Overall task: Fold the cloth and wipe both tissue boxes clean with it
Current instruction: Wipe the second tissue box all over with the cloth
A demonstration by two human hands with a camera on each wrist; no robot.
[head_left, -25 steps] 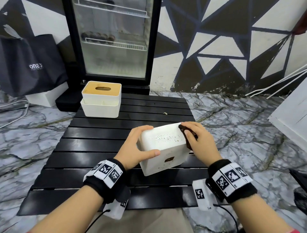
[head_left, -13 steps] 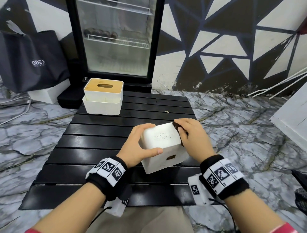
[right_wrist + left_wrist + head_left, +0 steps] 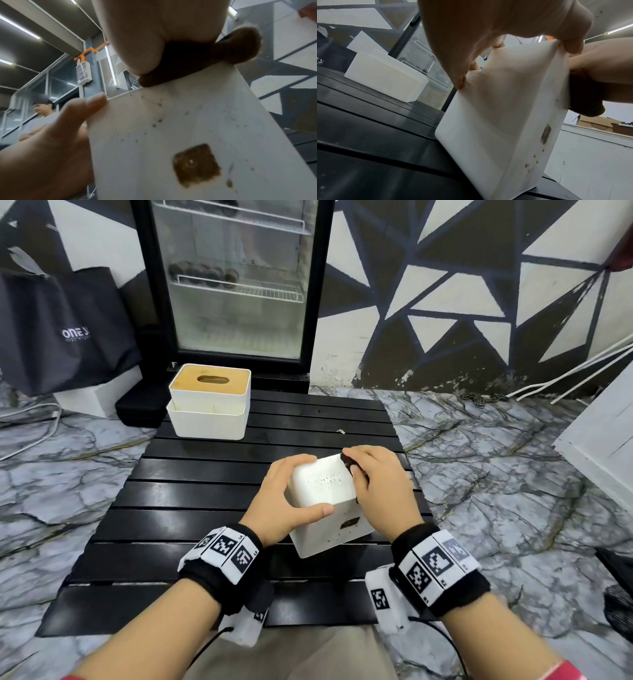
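A white tissue box (image 3: pixel 325 494) stands tilted on the black slatted table (image 3: pixel 191 508), speckled with brown spots and one square brown stain (image 3: pixel 196 164). My left hand (image 3: pixel 287 501) grips its left side, thumb along the near top edge (image 3: pixel 571 44). My right hand (image 3: pixel 376 487) presses a folded dark brown cloth (image 3: pixel 349 462) against the box's upper right edge; in the right wrist view the cloth (image 3: pixel 188 59) bulges out from under the fingers. A second white tissue box (image 3: pixel 209 400) with a wooden lid stands at the table's far left, also in the left wrist view (image 3: pixel 385 77).
A glass-door fridge (image 3: pixel 236 282) stands behind the table, a dark tote bag (image 3: pixel 61 330) to its left. Marble floor (image 3: pixel 496 474) surrounds the table; a white panel (image 3: pixel 603 433) leans at the right. A person (image 3: pixel 41 112) stands in the background of the right wrist view.
The right hand with the cloth has slid a little along the box's top right edge toward the far corner. The left hand keeps its grip; the head view has shifted slightly.
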